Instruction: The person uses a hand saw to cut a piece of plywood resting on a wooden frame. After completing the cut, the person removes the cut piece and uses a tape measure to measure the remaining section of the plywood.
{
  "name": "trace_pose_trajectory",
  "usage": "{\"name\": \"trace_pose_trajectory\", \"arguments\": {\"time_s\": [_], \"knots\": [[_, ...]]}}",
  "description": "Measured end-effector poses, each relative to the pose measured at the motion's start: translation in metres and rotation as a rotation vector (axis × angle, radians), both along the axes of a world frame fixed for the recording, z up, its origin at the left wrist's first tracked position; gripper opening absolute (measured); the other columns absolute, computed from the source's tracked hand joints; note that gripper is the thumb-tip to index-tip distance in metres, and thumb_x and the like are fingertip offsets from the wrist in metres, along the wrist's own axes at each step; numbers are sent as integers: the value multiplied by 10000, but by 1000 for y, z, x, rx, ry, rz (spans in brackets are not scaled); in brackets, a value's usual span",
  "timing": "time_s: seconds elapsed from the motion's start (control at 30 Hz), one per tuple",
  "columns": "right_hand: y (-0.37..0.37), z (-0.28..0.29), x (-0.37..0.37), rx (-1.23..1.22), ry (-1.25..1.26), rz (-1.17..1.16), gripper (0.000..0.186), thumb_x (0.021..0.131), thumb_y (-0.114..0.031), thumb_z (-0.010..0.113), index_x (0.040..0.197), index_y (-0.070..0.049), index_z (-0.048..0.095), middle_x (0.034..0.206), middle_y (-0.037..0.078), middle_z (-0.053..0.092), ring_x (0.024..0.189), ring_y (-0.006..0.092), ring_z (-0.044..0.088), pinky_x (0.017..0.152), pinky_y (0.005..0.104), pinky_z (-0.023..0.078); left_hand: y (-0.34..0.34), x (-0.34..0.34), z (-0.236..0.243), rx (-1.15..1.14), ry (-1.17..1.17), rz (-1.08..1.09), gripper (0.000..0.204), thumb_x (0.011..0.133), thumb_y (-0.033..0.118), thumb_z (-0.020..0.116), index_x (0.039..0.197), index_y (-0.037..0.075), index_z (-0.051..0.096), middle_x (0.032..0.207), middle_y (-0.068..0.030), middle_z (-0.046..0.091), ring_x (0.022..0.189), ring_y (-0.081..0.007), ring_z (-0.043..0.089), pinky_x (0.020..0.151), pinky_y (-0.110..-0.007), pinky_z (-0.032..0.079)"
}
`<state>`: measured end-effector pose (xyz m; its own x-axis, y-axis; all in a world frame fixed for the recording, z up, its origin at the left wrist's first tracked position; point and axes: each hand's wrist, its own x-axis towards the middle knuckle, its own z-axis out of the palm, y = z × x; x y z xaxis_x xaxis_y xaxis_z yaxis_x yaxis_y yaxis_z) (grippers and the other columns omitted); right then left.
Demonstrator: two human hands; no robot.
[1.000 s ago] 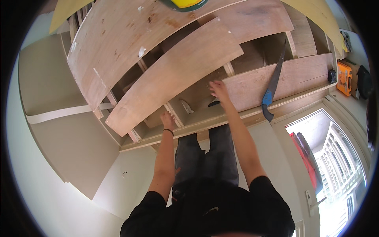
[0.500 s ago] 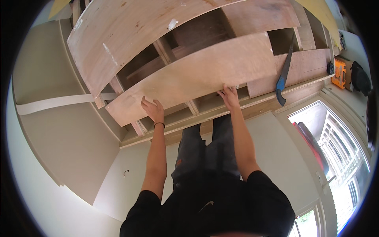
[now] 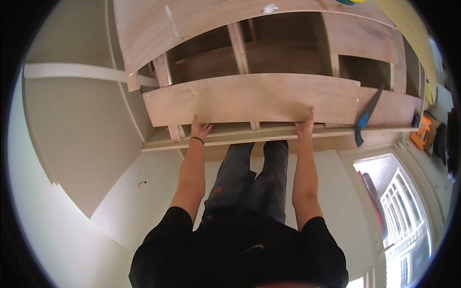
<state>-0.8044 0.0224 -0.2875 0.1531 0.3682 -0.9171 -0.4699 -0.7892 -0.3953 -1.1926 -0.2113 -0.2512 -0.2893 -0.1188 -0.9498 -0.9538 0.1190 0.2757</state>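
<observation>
A long plywood board [image 3: 249, 98] lies across the wooden frame, over its open compartments. My left hand [image 3: 200, 128] holds its near edge towards the left end, thumb on the upper face and fingers curled at the edge. On the same edge, farther right, my right hand [image 3: 304, 126] grips in the same way. A handsaw [image 3: 369, 114] with a blue and black handle rests on another plywood panel [image 3: 396, 105], right of the board.
Beyond the gaps lies a larger plywood sheet [image 3: 201, 29]. The frame's front rail [image 3: 230, 137] runs in front of my legs. A grey-beige panel wall [image 3: 79, 110] stands at the left. At the right are an orange case [image 3: 420, 133] and a window [image 3: 406, 206].
The board has swung from a slant to nearly parallel with the front rail. My left hand has gone from resting on its face to gripping its near edge. The view has shifted.
</observation>
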Motion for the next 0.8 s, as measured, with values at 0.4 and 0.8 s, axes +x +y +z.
{"name": "trace_pose_trajectory", "arguments": {"time_s": [0.4, 0.8], "knots": [[47, -28, -36, 156, -160, 78, 721, 1005, -598, 384, 1428, -15, 345, 1410, 147, 462, 1207, 331, 509, 933, 543, 461, 3, 1, -4, 220, 130, 289, 464, 1052, 277, 294, 1440, 31, 358, 1505, -148, 353, 1395, -326, 332, 1187, -523, 216], [41, 17, -114, 151, -641, 80, 811, 983, -664, 332, 1207, 113, 396, 1239, 300, 478, 1111, 359, 526, 956, 431, 431, -22, -38, -34, 145, 173, 305, 444, 1034, 251, 325, 1417, 36, 394, 1489, -163, 396, 1377, -341, 364, 1141, -537, 275]]}}
